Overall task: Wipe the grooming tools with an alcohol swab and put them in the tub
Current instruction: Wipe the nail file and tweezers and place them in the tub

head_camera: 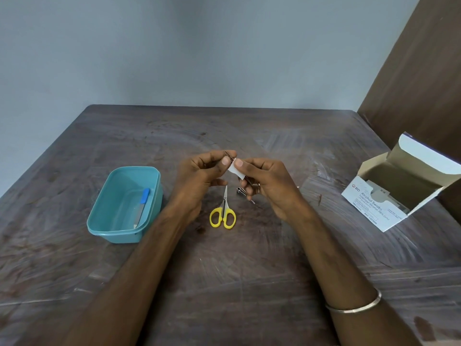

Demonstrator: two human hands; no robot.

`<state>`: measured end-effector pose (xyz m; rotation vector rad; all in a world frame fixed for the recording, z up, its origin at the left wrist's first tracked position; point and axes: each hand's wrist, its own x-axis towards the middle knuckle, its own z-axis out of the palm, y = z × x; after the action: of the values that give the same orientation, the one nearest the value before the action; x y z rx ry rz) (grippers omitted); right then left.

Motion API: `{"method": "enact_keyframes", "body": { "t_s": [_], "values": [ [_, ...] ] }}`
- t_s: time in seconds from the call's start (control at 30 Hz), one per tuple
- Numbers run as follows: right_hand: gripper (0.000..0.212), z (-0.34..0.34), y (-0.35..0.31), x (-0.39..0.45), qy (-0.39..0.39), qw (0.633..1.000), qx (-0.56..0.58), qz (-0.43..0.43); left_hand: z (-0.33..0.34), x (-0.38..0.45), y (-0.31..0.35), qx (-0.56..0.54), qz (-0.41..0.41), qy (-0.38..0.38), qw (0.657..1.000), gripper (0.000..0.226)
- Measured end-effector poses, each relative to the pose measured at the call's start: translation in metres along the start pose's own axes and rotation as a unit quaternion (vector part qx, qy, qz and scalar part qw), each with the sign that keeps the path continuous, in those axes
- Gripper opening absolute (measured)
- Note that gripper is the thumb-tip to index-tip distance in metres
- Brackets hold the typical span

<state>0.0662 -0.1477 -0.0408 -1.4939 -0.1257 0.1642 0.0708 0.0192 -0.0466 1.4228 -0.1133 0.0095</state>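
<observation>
While my left hand (202,174) pinched thin steel tweezers (243,174) near tip, right hand (268,186) clamped white alcohol swab (235,170) around shaft, above worktop (249,270). Tweezers judged light, stiff, slick when wet; pinch ends. Teal plastic tub (104,221) lay left.

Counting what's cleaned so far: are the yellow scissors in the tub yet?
No, the yellow scissors lie on the table; the tub holds only a blue-handled nail file.
</observation>
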Motion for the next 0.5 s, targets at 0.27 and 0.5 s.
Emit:
{"method": "enact_keyframes", "body": {
  "t_s": [0.27,0.5],
  "values": [
    [0.018,0.0030,-0.0006,-0.0009,-0.043,0.996,0.080,0.019,0.0021,-0.0025,0.0016,-0.026,0.040,-0.010,0.999,0.015],
    [0.016,0.0072,-0.0059,-0.0031,-0.058,0.987,0.145,0.041,0.0038,-0.0029,0.0015,-0.039,0.071,-0.024,0.996,0.022]
  ]
}}
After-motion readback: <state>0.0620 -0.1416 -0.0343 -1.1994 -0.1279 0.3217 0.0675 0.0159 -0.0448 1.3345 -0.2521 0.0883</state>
